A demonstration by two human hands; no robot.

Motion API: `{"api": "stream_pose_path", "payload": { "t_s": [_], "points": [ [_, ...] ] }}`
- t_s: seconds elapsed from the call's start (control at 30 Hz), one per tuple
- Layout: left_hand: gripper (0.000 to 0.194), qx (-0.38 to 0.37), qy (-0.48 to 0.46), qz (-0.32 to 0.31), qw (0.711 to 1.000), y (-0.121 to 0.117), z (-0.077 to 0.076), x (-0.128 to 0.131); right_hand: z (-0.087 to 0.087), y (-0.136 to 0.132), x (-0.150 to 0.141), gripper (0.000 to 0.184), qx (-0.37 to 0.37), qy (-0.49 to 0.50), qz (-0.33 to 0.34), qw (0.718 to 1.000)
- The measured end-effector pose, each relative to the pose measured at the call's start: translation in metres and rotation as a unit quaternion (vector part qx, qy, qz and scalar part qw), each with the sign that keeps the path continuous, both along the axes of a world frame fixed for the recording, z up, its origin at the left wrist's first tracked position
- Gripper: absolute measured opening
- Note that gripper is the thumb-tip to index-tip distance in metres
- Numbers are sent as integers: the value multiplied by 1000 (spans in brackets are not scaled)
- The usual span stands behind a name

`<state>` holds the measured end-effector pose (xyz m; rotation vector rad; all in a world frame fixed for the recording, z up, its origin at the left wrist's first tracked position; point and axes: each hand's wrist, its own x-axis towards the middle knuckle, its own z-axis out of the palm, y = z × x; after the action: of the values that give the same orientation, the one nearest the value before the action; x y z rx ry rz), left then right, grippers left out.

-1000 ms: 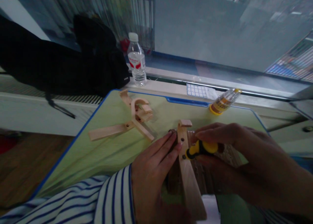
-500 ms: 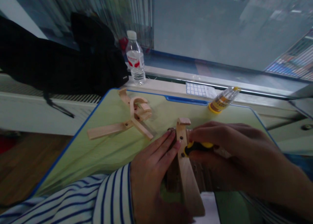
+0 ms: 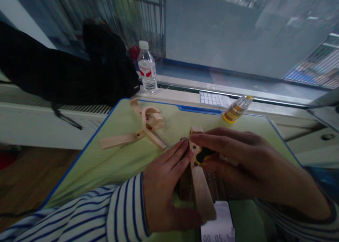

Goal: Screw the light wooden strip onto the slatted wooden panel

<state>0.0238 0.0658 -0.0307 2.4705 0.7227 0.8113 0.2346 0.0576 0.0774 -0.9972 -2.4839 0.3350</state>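
Observation:
A pale wooden hook [image 3: 202,189], curled at its far end and with dark holes along it, lies over a dark brown ridged piece [image 3: 185,189] that is mostly hidden. My left hand [image 3: 164,185] steadies the hook, fingers stretched along its left side and thumb by its near end. In my right hand [image 3: 246,157] is a yellow-and-black screwdriver [image 3: 203,155], its front end at the hook's lower hole; the fingers cover most of the handle. The right index finger reaches across the hook near its curled end.
More pale wooden hooks [image 3: 119,140] lie at the table's left. A clear bottle with a yellow base [image 3: 234,111] stands at the far right edge. On the sill are a water bottle [image 3: 147,71] and a black bag [image 3: 111,65]. A phone [image 3: 218,217] lies below the hook.
My right hand has shifted left, its index finger now over the hook's upper part, and the screwdriver handle shows less. The left hand stays on the hook. The view has moved slightly.

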Motion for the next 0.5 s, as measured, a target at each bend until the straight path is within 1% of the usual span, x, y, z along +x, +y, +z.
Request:
{"api": "stream_pose_path", "payload": {
  "t_s": [0.1,0.23,0.37,0.5],
  "points": [
    [109,20,8,-9,1000,-1,-5,-2,2,-2,2,45,-35,7,5,999],
    [110,30,-8,-1,1000,-2,-6,-2,0,0,4,44,-59,18,15,998],
    [112,25,3,-4,1000,-2,-6,-2,0,3,3,39,-40,12,5,999],
    [111,15,-1,-11,1000,-1,-4,-1,0,0,1,37,-26,-23,-14,999]
  ]
}}
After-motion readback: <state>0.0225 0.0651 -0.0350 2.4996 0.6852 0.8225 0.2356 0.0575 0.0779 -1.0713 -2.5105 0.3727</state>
